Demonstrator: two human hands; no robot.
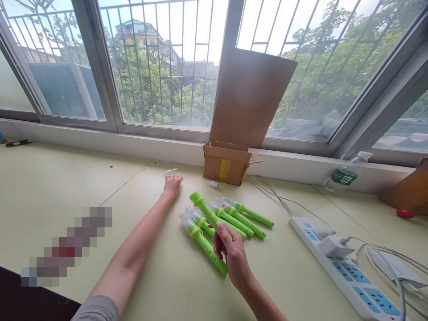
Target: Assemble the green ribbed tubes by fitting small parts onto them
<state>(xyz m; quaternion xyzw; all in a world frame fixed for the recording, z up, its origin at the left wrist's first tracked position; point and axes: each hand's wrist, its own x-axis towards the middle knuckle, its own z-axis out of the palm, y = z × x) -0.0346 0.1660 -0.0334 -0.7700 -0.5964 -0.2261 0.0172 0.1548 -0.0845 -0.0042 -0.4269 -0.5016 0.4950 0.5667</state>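
Note:
My right hand [230,252] is wrapped round a bright green plastic handle [207,211], its threaded open end pointing up and away to the left. My left hand [173,185] reaches far out over the table, fingers curled against a small clear plastic piece [171,171]; its exact shape is partly hidden. Beneath and beside the green handle lie several similar green handles [214,256] with clear tips [185,218], fanned out on the table. A small white, pointed nozzle-like piece [212,183] lies in front of the cardboard box [214,165].
A power strip [337,267] with a white charger [334,246] and loose cables runs along the right. Near the window sill a plastic bottle [346,176] lies tilted. A brown cardboard sheet [250,98] leans on the window. A blurred patch [67,247] covers something at left.

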